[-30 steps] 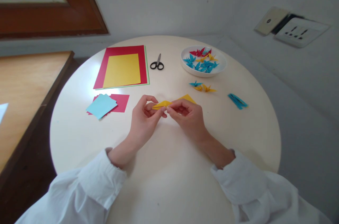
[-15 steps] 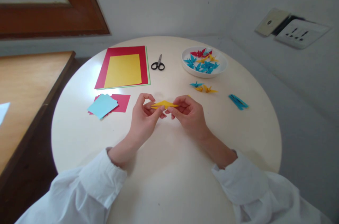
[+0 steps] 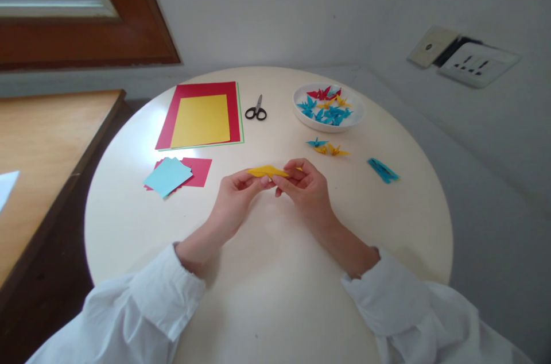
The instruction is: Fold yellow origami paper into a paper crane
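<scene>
A folded piece of yellow origami paper [image 3: 267, 171], long and pointed at both ends, is held above the middle of the round table. My left hand [image 3: 239, 192] pinches its left part, with the thumb on the near edge. On the right part, my right hand [image 3: 307, 186] grips it between thumb and fingers. Both thumbs come close together at the paper's lower middle. Beyond my right hand lie a small blue paper crane [image 3: 317, 143] and yellow paper cranes [image 3: 336, 150].
A white dish [image 3: 329, 126] at the back right holds several red, yellow and blue cranes. Black-handled scissors [image 3: 256, 112] lie beside large red and yellow sheets [image 3: 201, 120]. Small light-blue squares [image 3: 167, 176] sit on the left, folded blue strips [image 3: 383, 170] on the right of the white table [image 3: 275, 306].
My left fingers, raised and curled before, now lie closer against the yellow paper. The paper has tilted slightly in my hands. The whole view has shifted a little.
</scene>
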Demonstrator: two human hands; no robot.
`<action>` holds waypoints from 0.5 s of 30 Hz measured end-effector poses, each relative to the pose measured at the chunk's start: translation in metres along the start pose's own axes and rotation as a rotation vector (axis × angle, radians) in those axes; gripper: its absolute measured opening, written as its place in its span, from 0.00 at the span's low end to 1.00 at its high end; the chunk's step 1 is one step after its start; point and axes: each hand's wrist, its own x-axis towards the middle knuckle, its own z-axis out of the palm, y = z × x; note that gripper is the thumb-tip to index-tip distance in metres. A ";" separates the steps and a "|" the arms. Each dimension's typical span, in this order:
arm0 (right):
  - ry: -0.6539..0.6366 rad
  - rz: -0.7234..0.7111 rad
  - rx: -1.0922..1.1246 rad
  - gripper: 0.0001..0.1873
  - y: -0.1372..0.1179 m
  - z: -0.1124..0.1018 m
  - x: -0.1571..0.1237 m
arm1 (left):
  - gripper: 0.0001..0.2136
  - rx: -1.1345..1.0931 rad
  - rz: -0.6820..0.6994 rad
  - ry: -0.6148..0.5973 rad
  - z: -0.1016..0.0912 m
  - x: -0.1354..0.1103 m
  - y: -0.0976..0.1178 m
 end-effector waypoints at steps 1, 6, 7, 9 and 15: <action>-0.007 0.006 -0.006 0.19 0.000 0.000 -0.001 | 0.04 -0.001 -0.002 0.010 0.000 0.000 0.000; -0.102 0.017 -0.082 0.18 0.002 0.000 -0.004 | 0.04 0.027 -0.009 0.050 -0.002 0.000 0.001; -0.114 0.009 -0.095 0.18 0.002 0.000 -0.005 | 0.04 0.036 -0.005 0.067 -0.003 0.001 0.001; -0.119 -0.025 -0.119 0.17 0.002 -0.002 -0.005 | 0.04 0.053 0.006 0.098 -0.004 0.001 0.002; -0.084 -0.123 -0.202 0.12 -0.001 -0.009 -0.002 | 0.04 0.193 -0.056 0.058 -0.006 0.001 0.004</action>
